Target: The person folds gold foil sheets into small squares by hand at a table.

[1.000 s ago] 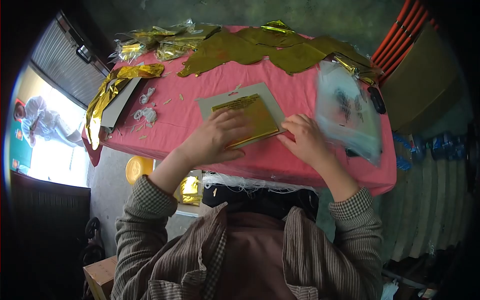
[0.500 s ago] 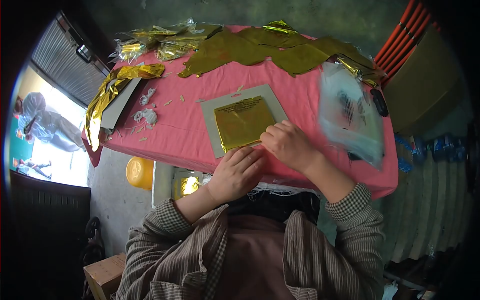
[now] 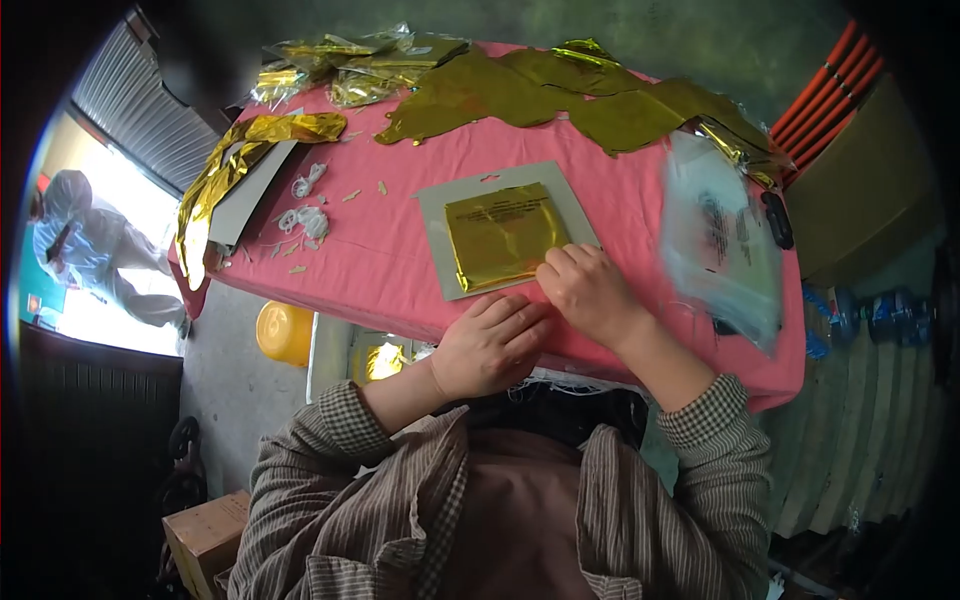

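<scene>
A square packet of folded gold foil with dark printing lies on a grey card that has a hanging slot at its top. My right hand is closed at the lower right corner of the packet, its thumb and fingers pressed together. Just below the card's near edge, my left hand has curled fingers, close beside the right one. What either hand holds, if anything, is hidden by the fingers.
Gold foil sheets and bagged foil packs line the far edge of the pink cloth. Clear plastic bags lie right, beside a black object. Left are white string bundles and a foil-draped board. A person stands in the doorway.
The whole view has shifted slightly. Both hands have drawn a little nearer to me relative to the packet and card, which show no clear movement on the cloth.
</scene>
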`<state>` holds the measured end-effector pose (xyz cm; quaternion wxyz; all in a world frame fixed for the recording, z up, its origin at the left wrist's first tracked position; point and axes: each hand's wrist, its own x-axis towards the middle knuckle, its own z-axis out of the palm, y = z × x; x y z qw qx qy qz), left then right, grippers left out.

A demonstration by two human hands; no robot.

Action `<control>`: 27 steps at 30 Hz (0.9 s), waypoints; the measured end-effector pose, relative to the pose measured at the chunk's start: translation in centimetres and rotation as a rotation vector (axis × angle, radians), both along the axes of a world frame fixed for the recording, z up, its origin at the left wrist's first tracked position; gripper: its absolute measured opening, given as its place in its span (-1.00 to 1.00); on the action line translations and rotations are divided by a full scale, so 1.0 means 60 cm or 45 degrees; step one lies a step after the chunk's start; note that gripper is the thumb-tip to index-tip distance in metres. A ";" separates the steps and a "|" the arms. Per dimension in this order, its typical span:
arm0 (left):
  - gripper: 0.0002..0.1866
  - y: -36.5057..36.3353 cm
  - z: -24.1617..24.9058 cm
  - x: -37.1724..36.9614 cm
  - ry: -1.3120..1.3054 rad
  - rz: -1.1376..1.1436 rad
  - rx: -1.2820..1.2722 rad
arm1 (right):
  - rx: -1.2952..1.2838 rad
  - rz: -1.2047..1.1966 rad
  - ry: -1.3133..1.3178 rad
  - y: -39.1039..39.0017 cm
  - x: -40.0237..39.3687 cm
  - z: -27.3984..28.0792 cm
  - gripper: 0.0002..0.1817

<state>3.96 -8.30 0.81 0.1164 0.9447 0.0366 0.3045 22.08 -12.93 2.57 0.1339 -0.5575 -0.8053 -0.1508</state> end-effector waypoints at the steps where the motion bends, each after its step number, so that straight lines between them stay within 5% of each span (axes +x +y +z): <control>1: -0.53 0.000 0.002 -0.002 -0.010 -0.012 -0.016 | -0.004 -0.007 0.019 -0.002 0.000 0.000 -0.94; 5: -0.54 0.001 0.024 -0.006 0.009 -0.040 -0.155 | 0.020 -0.041 0.073 -0.008 0.001 -0.004 -0.97; 7: -0.57 0.027 0.052 -0.016 0.369 -0.089 -0.479 | 0.003 -0.047 0.066 -0.010 0.003 -0.007 -0.97; 14: -0.55 0.135 0.027 0.018 0.202 0.125 -0.161 | 0.081 -0.024 0.054 -0.015 0.006 -0.013 -0.95; 21: -0.34 0.126 0.034 0.017 0.505 0.183 -0.219 | 0.049 0.009 0.371 -0.048 0.061 0.014 -0.93; 24: -0.21 0.129 0.032 0.017 0.537 0.184 -0.206 | -0.073 -0.237 0.472 -0.062 0.142 0.055 -0.81; 26: -0.15 0.132 0.024 0.018 0.496 0.172 -0.195 | -0.335 -0.796 0.317 -0.059 0.198 0.085 -0.89; 27: -0.15 0.131 0.025 0.022 0.491 0.166 -0.193 | -0.331 -0.802 0.313 -0.062 0.202 0.086 -0.89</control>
